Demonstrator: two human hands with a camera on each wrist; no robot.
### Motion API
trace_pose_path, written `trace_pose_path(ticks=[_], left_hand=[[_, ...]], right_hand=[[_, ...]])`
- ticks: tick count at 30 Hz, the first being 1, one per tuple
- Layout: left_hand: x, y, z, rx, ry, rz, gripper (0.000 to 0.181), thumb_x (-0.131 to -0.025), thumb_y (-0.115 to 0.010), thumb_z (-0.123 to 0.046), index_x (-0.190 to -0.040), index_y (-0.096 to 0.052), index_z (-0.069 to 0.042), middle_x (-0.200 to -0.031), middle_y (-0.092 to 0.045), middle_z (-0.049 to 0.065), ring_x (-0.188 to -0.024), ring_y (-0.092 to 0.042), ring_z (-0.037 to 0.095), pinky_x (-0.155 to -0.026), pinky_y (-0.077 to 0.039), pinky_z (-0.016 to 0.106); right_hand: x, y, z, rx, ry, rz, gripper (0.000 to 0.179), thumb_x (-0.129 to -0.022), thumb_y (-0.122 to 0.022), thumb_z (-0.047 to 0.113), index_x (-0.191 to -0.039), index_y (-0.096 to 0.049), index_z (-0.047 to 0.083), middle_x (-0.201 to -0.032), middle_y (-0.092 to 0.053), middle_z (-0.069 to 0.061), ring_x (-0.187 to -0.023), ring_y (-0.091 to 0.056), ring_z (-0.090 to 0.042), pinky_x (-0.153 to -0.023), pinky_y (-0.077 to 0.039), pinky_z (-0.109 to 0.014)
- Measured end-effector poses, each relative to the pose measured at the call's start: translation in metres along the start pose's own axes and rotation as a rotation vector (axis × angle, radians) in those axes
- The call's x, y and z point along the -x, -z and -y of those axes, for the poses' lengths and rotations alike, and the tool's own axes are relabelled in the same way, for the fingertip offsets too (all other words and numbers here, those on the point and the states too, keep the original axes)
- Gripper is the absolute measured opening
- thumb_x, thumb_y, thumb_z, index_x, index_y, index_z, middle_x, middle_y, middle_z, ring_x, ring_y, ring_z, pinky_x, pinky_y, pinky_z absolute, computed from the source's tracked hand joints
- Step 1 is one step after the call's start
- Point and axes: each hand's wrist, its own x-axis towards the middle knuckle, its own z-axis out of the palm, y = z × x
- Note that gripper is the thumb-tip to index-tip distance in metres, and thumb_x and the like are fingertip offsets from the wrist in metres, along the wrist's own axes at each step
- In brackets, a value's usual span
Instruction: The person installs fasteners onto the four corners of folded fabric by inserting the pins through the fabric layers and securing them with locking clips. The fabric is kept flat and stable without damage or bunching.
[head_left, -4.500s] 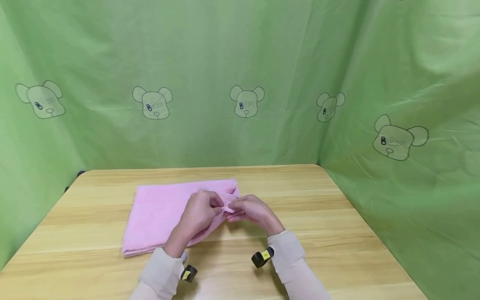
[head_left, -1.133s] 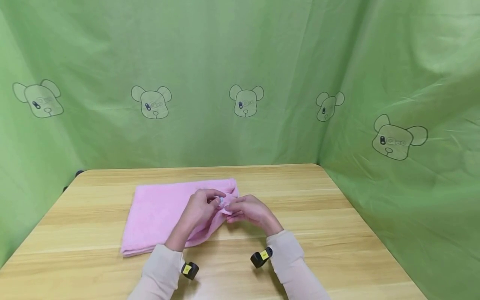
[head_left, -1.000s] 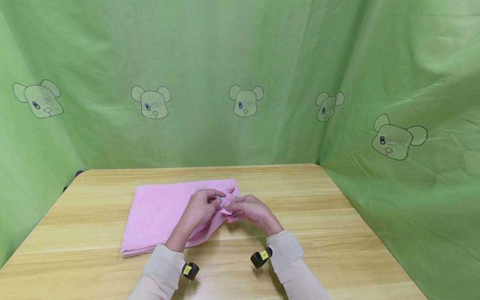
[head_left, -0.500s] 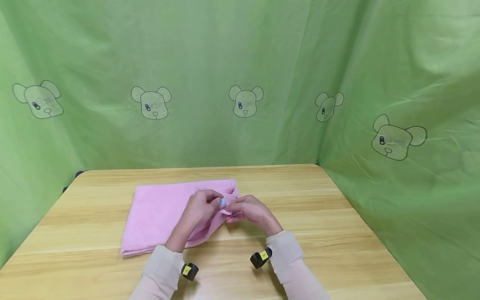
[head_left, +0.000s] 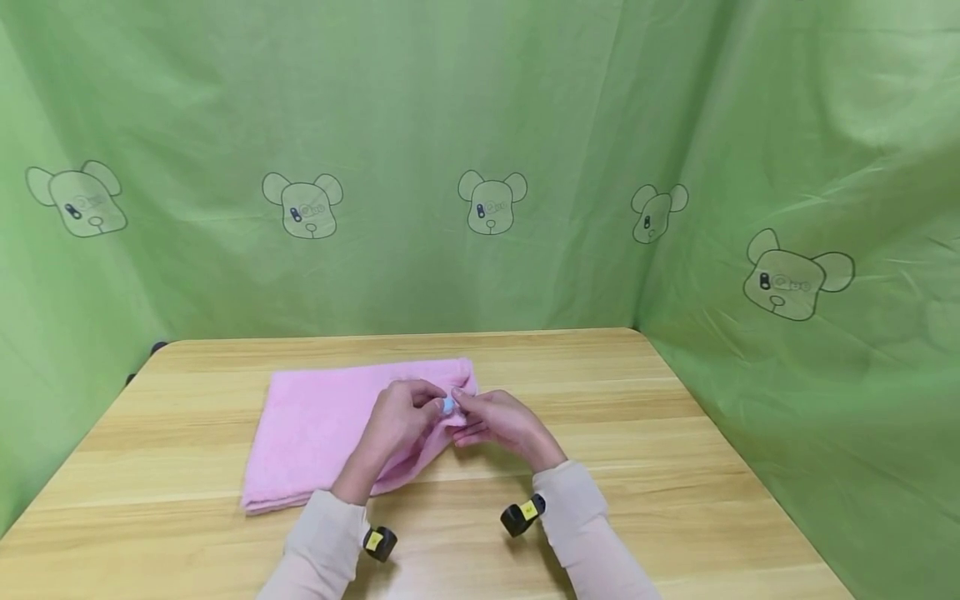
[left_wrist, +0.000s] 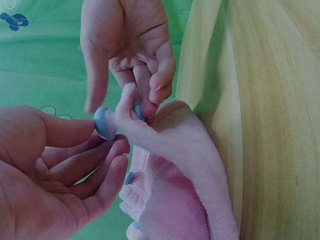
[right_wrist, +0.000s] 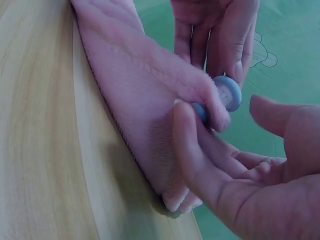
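Observation:
A folded pink plush cloth (head_left: 322, 417) lies on the table. My left hand (head_left: 397, 417) pinches a round blue button (left_wrist: 104, 122) at the raised edge of the cloth, thumb on one side and a finger on the other. The right wrist view shows this button with a pale centre and a second small blue piece (right_wrist: 200, 111) on the opposite face of the flap. The fingers of my right hand (head_left: 506, 417) touch that flap from beneath, bent only slightly. Its thumb (right_wrist: 270, 115) stands apart, beside the button.
More blue buttons (left_wrist: 128, 178) show along a lower edge of the cloth. The wooden table (head_left: 637, 467) meets green curtains (head_left: 405, 275) with bear-head prints at the back and sides. Black wrist cameras (head_left: 381, 543) hang at both cuffs.
My right thumb has lifted off the cloth and moved up beside the button. The blue button, hidden 4.5 s ago, now shows between my hands. The cloth lies almost as before.

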Motion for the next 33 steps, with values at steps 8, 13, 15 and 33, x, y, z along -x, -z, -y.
trace_pose_path(ticks=[8, 13, 15, 33], left_hand=[[0.001, -0.003, -0.002, 0.053, -0.004, 0.026, 0.018, -0.093, -0.067, -0.005, -0.109, -0.075, -0.002, -0.103, -0.078, 0.012, -0.083, -0.071, 0.017, -0.074, -0.058, 0.03], [0.002, -0.005, -0.002, 0.042, -0.029, 0.008, 0.016, -0.092, -0.067, -0.004, -0.106, -0.077, -0.002, -0.101, -0.078, 0.012, -0.08, -0.07, 0.018, -0.071, -0.055, 0.028], [0.002, -0.005, -0.002, 0.039, -0.031, 0.007, 0.016, -0.092, -0.067, -0.003, -0.105, -0.077, -0.002, -0.099, -0.078, 0.011, -0.078, -0.07, 0.02, -0.07, -0.056, 0.03], [0.005, -0.011, -0.006, -0.084, -0.017, 0.05, 0.021, -0.084, -0.082, -0.015, -0.1, -0.074, -0.005, -0.089, -0.075, 0.007, -0.082, -0.069, 0.021, -0.082, -0.056, 0.041]], right_hand=[[0.0, -0.001, 0.0, 0.047, -0.015, 0.005, 0.047, -0.102, -0.06, 0.029, -0.119, -0.063, -0.014, -0.089, -0.074, -0.008, -0.078, -0.072, -0.018, -0.076, -0.062, -0.032], [0.0, -0.002, 0.001, 0.04, -0.017, -0.009, 0.045, -0.101, -0.061, 0.027, -0.119, -0.064, -0.015, -0.086, -0.074, -0.007, -0.075, -0.072, -0.017, -0.074, -0.062, -0.03], [0.0, -0.002, 0.001, 0.036, -0.019, -0.013, 0.044, -0.101, -0.061, 0.026, -0.118, -0.064, -0.015, -0.085, -0.074, -0.006, -0.074, -0.071, -0.015, -0.073, -0.061, -0.028], [0.004, 0.002, 0.004, 0.121, 0.013, -0.002, 0.039, -0.104, -0.057, 0.027, -0.106, -0.068, -0.01, -0.078, -0.069, -0.005, -0.066, -0.067, -0.012, -0.066, -0.06, -0.026]])
